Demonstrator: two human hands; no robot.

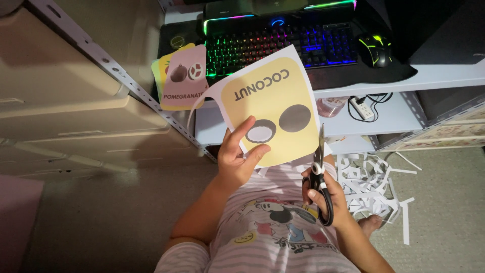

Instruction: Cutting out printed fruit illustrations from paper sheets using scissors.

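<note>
My left hand (241,154) grips the lower left edge of a white sheet printed with a rounded yellow card (270,103) showing a whole and a halved brown fruit. My right hand (323,194) holds black-handled scissors (319,172), blades pointing up along the sheet's right edge, just touching the paper. A thin curl of cut white border hangs off the sheet's left side. Both hands are held above my lap, over a striped pink shirt.
Several cut fruit cards (183,76) lie stacked on the desk's left corner. A backlit keyboard (278,43) and a mouse (376,49) sit behind. White paper strips (374,184) litter the floor at right. A perforated metal shelf post (121,76) runs diagonally at left.
</note>
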